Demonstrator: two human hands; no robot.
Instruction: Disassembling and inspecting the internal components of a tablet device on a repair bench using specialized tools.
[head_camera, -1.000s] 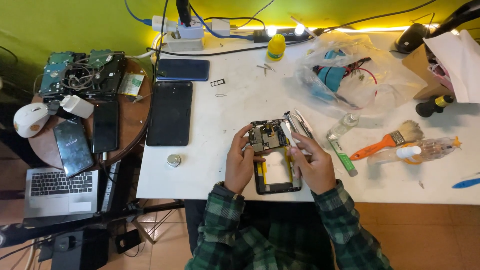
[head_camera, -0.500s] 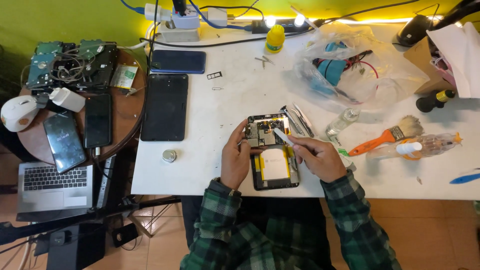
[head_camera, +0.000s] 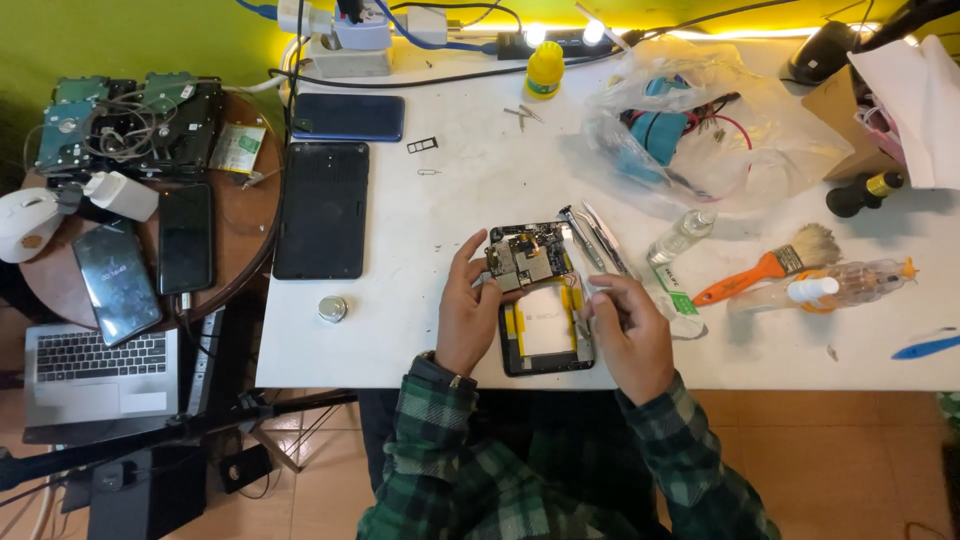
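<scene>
An opened phone lies on the white table near its front edge, with a bare circuit board at the top and a pale battery in a black frame below. My left hand grips the phone's left side, thumb and fingers on the circuit board. My right hand rests at the phone's right edge with fingertips pinched together. Whether something thin sits between them is too small to tell. Metal tweezers lie just beyond the phone, to its upper right.
An orange-handled brush, small clear bottles and a plastic bag of parts lie to the right. A black tablet, a dark phone and a round metal cap lie to the left. The round side table holds phones and hard drives. A laptop sits lower left.
My right hand has pulled back from the circuit board to the phone's right edge. The left hand stays on the phone's left side.
</scene>
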